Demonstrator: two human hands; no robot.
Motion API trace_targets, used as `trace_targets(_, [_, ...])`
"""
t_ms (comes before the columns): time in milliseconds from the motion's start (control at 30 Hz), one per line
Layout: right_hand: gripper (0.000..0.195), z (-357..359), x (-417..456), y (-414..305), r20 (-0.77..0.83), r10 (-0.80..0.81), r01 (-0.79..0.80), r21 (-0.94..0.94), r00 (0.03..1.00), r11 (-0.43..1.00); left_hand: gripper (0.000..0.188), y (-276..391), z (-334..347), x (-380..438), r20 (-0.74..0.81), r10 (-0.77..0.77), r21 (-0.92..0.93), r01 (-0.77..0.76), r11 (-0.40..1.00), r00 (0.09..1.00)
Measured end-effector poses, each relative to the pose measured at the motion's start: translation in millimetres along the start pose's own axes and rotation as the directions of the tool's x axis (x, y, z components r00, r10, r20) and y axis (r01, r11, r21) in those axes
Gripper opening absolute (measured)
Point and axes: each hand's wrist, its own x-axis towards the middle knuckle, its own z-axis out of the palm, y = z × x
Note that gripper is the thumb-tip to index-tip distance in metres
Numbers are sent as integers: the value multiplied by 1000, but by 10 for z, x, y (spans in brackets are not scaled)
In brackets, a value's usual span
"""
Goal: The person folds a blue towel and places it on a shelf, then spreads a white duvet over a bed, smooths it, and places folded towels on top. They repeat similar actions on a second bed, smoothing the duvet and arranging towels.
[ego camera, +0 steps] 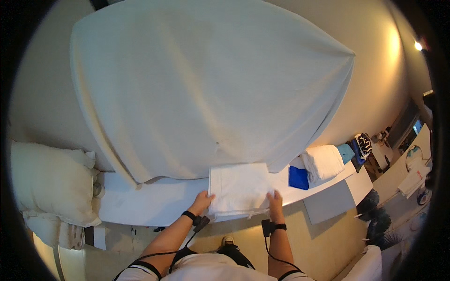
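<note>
A folded white cloth (240, 188) is held between my two hands over the front of a long white table (151, 203). My left hand (203, 203) grips its left edge, thumb on top. Opposite it, my right hand (275, 204) has hold of the right edge near the front corner. The cloth lies flat in a rectangle, with layered folds along its near edge. Fingers under the cloth are hidden. Behind it a large pale sheet (197, 91) hangs against the wall, its lower edge reaching the table.
White pillows (52, 182) are piled at the left end. To the right lie a folded blue cloth (298, 177), a folded white towel (322, 162) and a teal cloth (345, 153). A grey-and-white panel (330, 203) stands below the table's right end. A wall lamp (418, 46) glows at upper right.
</note>
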Motion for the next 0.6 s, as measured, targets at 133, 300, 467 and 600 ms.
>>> trace_targets(133, [38, -378, 273, 813, 31, 209, -199, -204, 977, 959, 36, -579, 482, 205, -66, -146, 138, 154, 978, 987])
trace_targets(300, [30, -438, 556, 987, 121, 140, -82, -394, 983, 916, 44, -880, 526, 323, -243, -79, 350, 164, 922, 967])
trace_targets(467, [18, -341, 853, 596, 211, 89, -90, -5, 973, 996, 43, -809, 489, 372, -320, 36, 237, 43, 970, 947])
trace_targets(600, [20, -562, 940, 636, 167, 133, -93, -230, 977, 969, 46, -663, 625, 244, -314, 13, 398, 119, 910, 949])
